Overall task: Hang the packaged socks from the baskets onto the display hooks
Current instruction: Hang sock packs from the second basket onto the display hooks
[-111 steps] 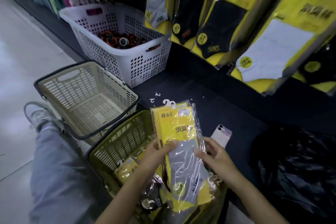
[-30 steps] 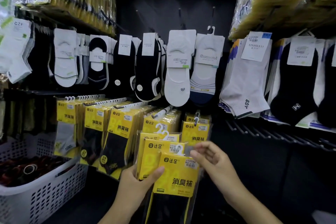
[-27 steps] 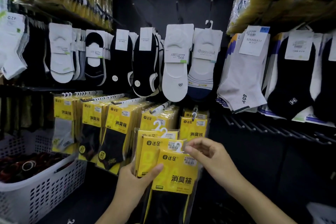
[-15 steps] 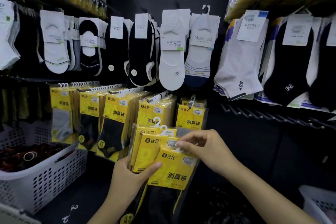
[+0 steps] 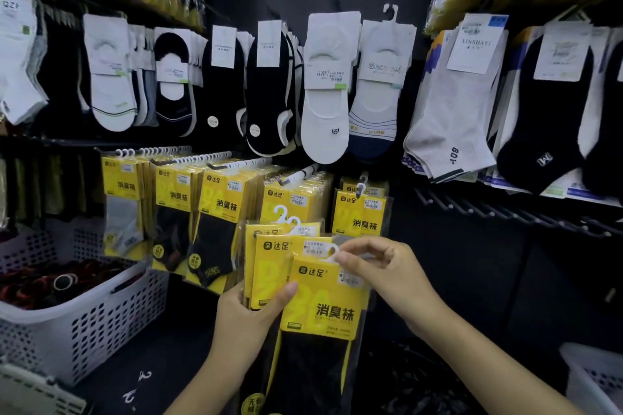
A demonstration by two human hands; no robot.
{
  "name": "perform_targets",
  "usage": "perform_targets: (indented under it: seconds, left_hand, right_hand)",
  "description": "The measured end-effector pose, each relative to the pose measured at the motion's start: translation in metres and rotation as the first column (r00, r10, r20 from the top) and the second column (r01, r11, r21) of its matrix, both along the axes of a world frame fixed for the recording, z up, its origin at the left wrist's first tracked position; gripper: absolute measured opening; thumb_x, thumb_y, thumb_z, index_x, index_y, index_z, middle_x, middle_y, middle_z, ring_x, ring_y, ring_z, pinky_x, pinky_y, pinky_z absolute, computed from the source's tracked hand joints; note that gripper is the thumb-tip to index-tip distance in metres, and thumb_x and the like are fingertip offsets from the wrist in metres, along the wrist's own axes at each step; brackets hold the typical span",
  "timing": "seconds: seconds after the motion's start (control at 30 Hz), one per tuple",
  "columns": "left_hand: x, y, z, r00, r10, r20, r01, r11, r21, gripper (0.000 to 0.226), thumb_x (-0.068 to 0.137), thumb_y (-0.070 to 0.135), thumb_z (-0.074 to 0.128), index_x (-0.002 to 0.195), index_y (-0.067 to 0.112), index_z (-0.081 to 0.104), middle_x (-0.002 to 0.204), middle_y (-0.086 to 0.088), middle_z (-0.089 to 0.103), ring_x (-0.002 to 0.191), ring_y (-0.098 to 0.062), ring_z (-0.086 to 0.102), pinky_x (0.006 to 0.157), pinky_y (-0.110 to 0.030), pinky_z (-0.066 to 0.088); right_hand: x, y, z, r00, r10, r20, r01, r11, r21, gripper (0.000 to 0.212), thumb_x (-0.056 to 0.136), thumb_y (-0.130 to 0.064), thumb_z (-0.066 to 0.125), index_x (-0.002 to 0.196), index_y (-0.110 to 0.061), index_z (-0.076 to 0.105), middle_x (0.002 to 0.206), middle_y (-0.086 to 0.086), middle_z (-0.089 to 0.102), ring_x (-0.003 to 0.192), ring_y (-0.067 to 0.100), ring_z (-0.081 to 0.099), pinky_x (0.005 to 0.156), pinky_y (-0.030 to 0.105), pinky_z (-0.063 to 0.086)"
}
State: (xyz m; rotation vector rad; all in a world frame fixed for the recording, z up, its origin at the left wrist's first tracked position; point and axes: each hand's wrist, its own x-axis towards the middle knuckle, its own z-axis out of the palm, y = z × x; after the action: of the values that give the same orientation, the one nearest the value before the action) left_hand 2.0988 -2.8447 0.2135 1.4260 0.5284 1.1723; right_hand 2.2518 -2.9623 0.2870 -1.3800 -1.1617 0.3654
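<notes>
Sock packs (image 5: 323,300) in left fingers' (image 5: 286,291) grip, hanger (image 5: 330,253) in right fingers' (image 5: 354,254) pinch; white basket (image 5: 84,330) of dark rings (image 5: 50,283)

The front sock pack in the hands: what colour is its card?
Yellow with black print; the front sock pack shows best in the head view.

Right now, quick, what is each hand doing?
Left hand: closed, gripping the stack of yellow sock packs.
Right hand: closed, pinching the white hook on the front pack.
</notes>
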Motion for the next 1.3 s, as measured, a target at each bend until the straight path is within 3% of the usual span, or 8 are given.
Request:
perform_targets:
  seconds: [0.23, 0.4, 0.5, 0.57, 0.77, 1.07, 1.23, 1.3]
  left_hand:
    - [0.008, 0.007, 0.005, 1.0, 0.027, -0.004, -0.027, 0.984, -0.174, 0.035, 0.062, 0.06, 0.06, 0.084, 0.033, 0.063, 0.072, 0.029, 0.069, 0.08, 0.001, 0.063, 0.063, -0.012, 0.041]
    - [-0.001, 0.022, 0.004, 0.992, 0.124, -0.014, -0.124, 0.965, -0.233, 0.034, 0.078, 0.054, 0.058, 0.093, 0.023, 0.064, 0.09, -0.019, 0.063, 0.093, -0.025, 0.059, 0.088, -0.044, 0.048]
    - [-0.005, 0.032, 0.004, 0.986, 0.167, -0.03, -0.169, 0.959, -0.226, 0.028, 0.081, 0.05, 0.057, 0.077, 0.022, 0.058, 0.062, 0.015, 0.063, 0.069, -0.008, 0.054, 0.073, -0.03, 0.041]
    - [-0.007, 0.035, 0.004, 0.979, 0.197, -0.051, -0.203, 0.955, -0.218, 0.033, 0.085, 0.047, 0.057, 0.066, 0.02, 0.052, 0.041, 0.016, 0.051, 0.057, -0.01, 0.047, 0.058, -0.028, 0.037]
    - [-0.009, 0.039, 0.004, 0.983, 0.183, -0.027, -0.185, 0.957, -0.222, 0.03, 0.079, 0.053, 0.059, 0.087, 0.024, 0.06, 0.084, 0.003, 0.065, 0.084, -0.004, 0.056, 0.075, -0.027, 0.039]
    - [0.011, 0.039, -0.001, 0.994, 0.109, -0.017, -0.109, 0.95, -0.292, 0.068, 0.082, 0.052, 0.06, 0.133, 0.008, 0.048, 0.09, 0.015, 0.054, 0.085, -0.005, 0.049, 0.09, -0.03, 0.034]
    - [0.022, 0.025, 0.004, 1.0, 0.023, -0.017, -0.027, 0.958, -0.287, 0.02, 0.08, 0.048, 0.062, 0.086, 0.03, 0.061, 0.07, 0.02, 0.065, 0.065, 0.005, 0.06, 0.055, -0.01, 0.039]
    - [0.027, 0.018, 0.007, 1.0, 0.002, 0.0, -0.002, 0.963, -0.27, 0.016, 0.081, 0.045, 0.063, 0.088, 0.031, 0.062, 0.07, 0.016, 0.072, 0.066, 0.002, 0.066, 0.054, -0.011, 0.042]
  right_hand:
    - [0.01, -0.003, -0.032, 0.978, 0.026, -0.207, -0.055, 0.989, -0.138, 0.03, 0.08, -0.027, 0.069, 0.108, -0.015, 0.069, 0.099, 0.0, 0.075, 0.093, 0.014, 0.072, 0.078, 0.022, 0.057]
    - [0.037, 0.001, -0.016, 0.919, -0.168, -0.358, 0.223, 0.967, 0.119, 0.016, 0.09, -0.02, 0.059, 0.104, -0.019, 0.068, 0.092, 0.0, 0.076, 0.084, 0.013, 0.073, 0.065, 0.018, 0.056]
    - [0.048, 0.011, -0.007, 0.932, -0.209, -0.295, 0.253, 0.96, 0.121, 0.013, 0.092, -0.02, 0.059, 0.101, -0.024, 0.067, 0.092, -0.006, 0.076, 0.085, 0.009, 0.072, 0.071, 0.021, 0.057]
    - [0.054, 0.021, -0.007, 0.938, -0.244, -0.247, 0.27, 0.96, 0.077, 0.011, 0.092, -0.02, 0.059, 0.099, -0.024, 0.067, 0.089, -0.008, 0.076, 0.085, 0.007, 0.072, 0.075, 0.022, 0.054]
    - [0.065, 0.049, -0.023, 0.893, -0.327, -0.308, 0.345, 0.939, 0.004, 0.009, 0.092, -0.018, 0.06, 0.089, -0.015, 0.067, 0.084, -0.003, 0.074, 0.08, 0.009, 0.07, 0.064, 0.017, 0.051]
    - [0.09, 0.071, -0.054, 0.551, -0.671, -0.497, 0.644, 0.72, -0.258, 0.027, 0.086, -0.02, 0.069, 0.107, -0.003, 0.064, 0.112, 0.015, 0.064, 0.099, 0.028, 0.058, 0.085, 0.037, 0.048]
    - [0.045, 0.054, -0.053, 0.796, -0.383, -0.468, 0.382, 0.918, -0.101, 0.021, 0.091, -0.032, 0.059, 0.103, -0.015, 0.063, 0.101, 0.001, 0.066, 0.092, 0.017, 0.064, 0.073, 0.026, 0.052]
    - [0.02, 0.046, -0.05, 0.898, -0.236, -0.371, 0.225, 0.972, -0.072, 0.018, 0.09, -0.035, 0.059, 0.1, -0.022, 0.065, 0.097, -0.003, 0.07, 0.09, 0.015, 0.067, 0.067, 0.019, 0.052]
